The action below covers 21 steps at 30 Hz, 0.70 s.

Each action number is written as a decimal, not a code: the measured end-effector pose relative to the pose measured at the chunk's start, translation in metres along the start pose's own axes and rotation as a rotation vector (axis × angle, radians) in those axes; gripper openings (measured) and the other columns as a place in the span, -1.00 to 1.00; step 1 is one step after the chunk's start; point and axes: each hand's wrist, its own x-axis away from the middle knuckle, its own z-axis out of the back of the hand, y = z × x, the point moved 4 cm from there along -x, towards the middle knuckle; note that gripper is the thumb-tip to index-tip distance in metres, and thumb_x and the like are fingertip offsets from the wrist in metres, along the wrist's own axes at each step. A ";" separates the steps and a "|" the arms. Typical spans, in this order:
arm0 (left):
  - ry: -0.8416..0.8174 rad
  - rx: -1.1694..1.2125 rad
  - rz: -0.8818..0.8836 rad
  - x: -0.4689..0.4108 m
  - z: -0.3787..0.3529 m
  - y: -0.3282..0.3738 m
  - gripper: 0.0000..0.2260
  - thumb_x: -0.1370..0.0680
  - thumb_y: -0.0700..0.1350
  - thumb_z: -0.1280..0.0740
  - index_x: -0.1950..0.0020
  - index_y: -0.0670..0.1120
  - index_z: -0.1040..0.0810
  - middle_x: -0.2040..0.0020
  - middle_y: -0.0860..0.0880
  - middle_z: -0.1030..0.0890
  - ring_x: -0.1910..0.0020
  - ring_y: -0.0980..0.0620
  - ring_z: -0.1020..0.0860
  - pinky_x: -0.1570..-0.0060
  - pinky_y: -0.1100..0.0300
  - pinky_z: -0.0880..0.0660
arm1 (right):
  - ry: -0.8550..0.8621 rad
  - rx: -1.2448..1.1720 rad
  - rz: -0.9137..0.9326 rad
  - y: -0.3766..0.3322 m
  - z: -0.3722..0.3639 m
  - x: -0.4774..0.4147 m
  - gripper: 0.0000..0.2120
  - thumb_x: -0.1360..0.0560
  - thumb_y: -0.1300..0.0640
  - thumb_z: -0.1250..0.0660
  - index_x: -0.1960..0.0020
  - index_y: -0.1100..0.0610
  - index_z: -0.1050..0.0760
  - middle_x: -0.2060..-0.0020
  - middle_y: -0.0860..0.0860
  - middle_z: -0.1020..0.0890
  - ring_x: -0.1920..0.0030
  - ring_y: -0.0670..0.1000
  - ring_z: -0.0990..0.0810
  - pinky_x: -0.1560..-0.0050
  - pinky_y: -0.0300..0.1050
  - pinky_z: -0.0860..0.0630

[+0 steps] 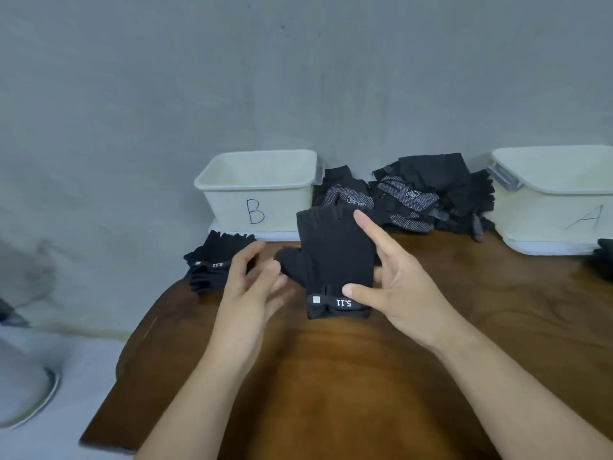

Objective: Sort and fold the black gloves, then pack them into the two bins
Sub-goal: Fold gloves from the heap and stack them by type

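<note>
Right fingers: thumb pressed on the cuff strap, forefinger up the far edge; right hand (398, 287) pinched the glove (331, 257) over the table (331, 376)
Left fingers: loosely spread and blurred; left hand (252, 287) beside the glove's thumb, holding nothing
Done: small sorted stack (212, 260) lay near bin B (258, 207)
Left: unsorted heap (424, 197) sat between bin B and bin A (547, 214); bin B looked empty, so packing seemed unstarted

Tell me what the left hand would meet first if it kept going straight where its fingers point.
Most likely the black glove held by the right hand: the left hand aims at its thumb side, close by. Depth is unclear from this single view.
</note>
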 end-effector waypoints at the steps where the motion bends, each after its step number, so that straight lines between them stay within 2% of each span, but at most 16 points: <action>1: -0.067 0.029 0.037 0.009 -0.002 -0.001 -0.60 -0.71 0.01 -0.32 -0.54 0.25 -0.40 -0.31 -0.07 -0.68 -0.27 -0.08 -0.68 -0.33 -0.15 -0.56 | 0.013 -0.017 0.015 -0.002 -0.005 0.001 -0.04 -0.53 0.54 -0.43 -0.67 -0.20 -0.21 -0.48 -0.36 -0.49 -0.38 -0.04 -0.64 -0.29 -0.10 -0.62; 4: -0.224 -0.010 0.022 0.036 -0.006 0.002 -0.47 -0.65 0.21 -0.23 -0.58 0.47 -0.12 -0.32 0.08 -0.69 -0.34 -0.06 -0.64 -0.39 -0.15 -0.52 | 0.037 -0.070 0.030 -0.005 -0.018 0.004 -0.05 -0.52 0.55 -0.43 -0.67 -0.16 -0.23 -0.45 -0.35 -0.53 -0.40 -0.09 -0.61 -0.24 -0.17 -0.63; 7: -0.227 -0.001 -0.024 0.052 0.007 0.007 -0.46 -0.69 0.17 -0.24 -0.56 0.55 -0.07 -0.45 0.04 -0.60 -0.45 -0.09 -0.56 -0.46 -0.18 -0.47 | 0.015 -0.099 0.012 -0.005 -0.038 0.003 -0.05 -0.52 0.56 -0.42 -0.67 -0.15 -0.24 -0.42 -0.37 -0.54 -0.41 -0.10 -0.60 -0.26 -0.14 -0.62; 8: -0.212 -0.005 -0.031 0.055 0.015 0.009 -0.44 -0.70 0.17 -0.27 -0.56 0.58 -0.07 -0.49 0.06 -0.55 -0.48 -0.09 -0.53 -0.50 -0.21 -0.42 | 0.008 -0.104 -0.001 -0.004 -0.045 0.002 -0.06 -0.51 0.57 -0.42 -0.67 -0.14 -0.25 -0.40 -0.40 -0.55 -0.39 -0.12 -0.61 -0.25 -0.16 -0.62; 9: -0.190 -0.029 -0.034 0.057 0.024 0.011 -0.43 -0.69 0.18 -0.30 -0.54 0.60 -0.08 -0.47 0.16 -0.53 -0.49 -0.06 -0.51 -0.54 -0.22 -0.37 | 0.003 -0.107 -0.011 -0.003 -0.052 0.000 -0.06 -0.51 0.57 -0.42 -0.67 -0.13 -0.25 -0.36 -0.42 -0.56 -0.37 -0.15 -0.62 -0.22 -0.20 -0.62; 10: -0.165 -0.078 -0.040 0.058 0.032 0.013 -0.43 -0.67 0.23 -0.31 -0.52 0.64 -0.07 -0.39 0.30 -0.52 -0.49 0.03 -0.50 -0.56 -0.19 -0.34 | -0.002 -0.104 -0.024 -0.003 -0.059 -0.002 -0.07 -0.51 0.57 -0.42 -0.66 -0.13 -0.26 -0.35 -0.44 -0.57 -0.35 -0.18 -0.62 -0.21 -0.24 -0.61; 12: -0.151 -0.253 -0.075 0.061 0.043 0.020 -0.42 -0.62 0.35 -0.28 -0.48 0.69 -0.01 -0.33 0.57 -0.39 -0.45 0.35 -0.39 -0.60 -0.11 -0.28 | -0.023 -0.078 -0.040 -0.002 -0.072 -0.009 -0.07 -0.50 0.54 -0.46 -0.65 -0.16 -0.28 -0.37 -0.42 -0.56 -0.37 -0.19 -0.60 -0.22 -0.27 -0.60; 14: -0.168 -0.422 -0.083 0.060 0.051 0.023 -0.46 -0.61 0.35 -0.24 -0.48 0.69 -0.04 -0.37 0.68 -0.24 -0.38 0.58 -0.24 -0.61 0.01 -0.23 | -0.058 -0.031 -0.051 -0.001 -0.085 -0.018 -0.07 -0.50 0.51 -0.48 -0.65 -0.17 -0.28 -0.40 -0.37 -0.55 -0.38 -0.15 -0.61 -0.25 -0.22 -0.61; 16: -0.184 -0.467 -0.086 0.054 0.060 0.023 -0.53 -0.62 0.30 -0.24 -0.49 0.63 -0.20 -0.45 0.61 -0.29 -0.44 0.55 -0.25 -0.61 0.07 -0.21 | -0.098 -0.006 -0.074 0.003 -0.097 -0.027 -0.08 -0.51 0.50 -0.49 -0.65 -0.16 -0.28 -0.40 -0.31 -0.59 -0.36 -0.09 -0.64 -0.25 -0.14 -0.63; 18: -0.137 -0.430 -0.104 0.045 0.071 0.022 -0.59 -0.65 0.22 -0.28 -0.49 0.51 -0.37 -0.49 0.44 -0.42 -0.50 0.36 -0.36 -0.60 0.01 -0.30 | -0.123 -0.008 -0.104 0.010 -0.107 -0.036 -0.10 -0.51 0.50 -0.48 -0.65 -0.14 -0.29 -0.37 -0.29 -0.62 -0.33 -0.07 -0.66 -0.24 -0.16 -0.63; 21: -0.028 -0.351 -0.093 0.023 0.087 0.018 -0.61 -0.69 0.03 -0.34 -0.46 0.41 -0.49 -0.42 0.31 -0.56 -0.42 0.24 -0.52 -0.47 -0.01 -0.48 | -0.096 -0.037 -0.147 0.020 -0.117 -0.052 -0.16 -0.52 0.47 -0.48 -0.64 -0.08 -0.33 -0.31 -0.32 -0.64 -0.33 -0.11 -0.66 -0.25 -0.16 -0.62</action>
